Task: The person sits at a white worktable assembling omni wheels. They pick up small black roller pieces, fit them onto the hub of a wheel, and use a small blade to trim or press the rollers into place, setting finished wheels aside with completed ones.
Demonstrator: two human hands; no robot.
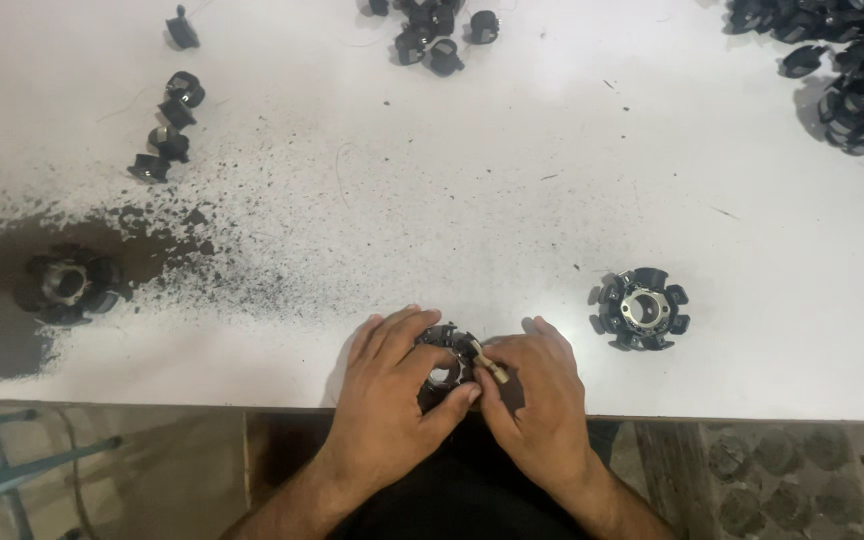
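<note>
At the near edge of the white table (512,200), both hands close on one black ring-shaped part with a round metal-lined bore (444,362). The left hand (392,385) wraps its fingers over the top and left of the ring, thumb pressed against the lower side, apparently to steady it. The right hand (542,395) pinches a small pale pin-like piece (488,362) between thumb and forefinger, its tip touching the ring's right rim; what the piece is cannot be told. The ring sits just inside the table's front edge, close to the person's body, so there is little room toward them. To the right, apart from the hands, lies a similar black toothed ring (640,308); another (67,285) rests far left on a patch of dark dust (12,300). Small black clips (167,120) are scattered farther back, leaving open white surface between.
</note>
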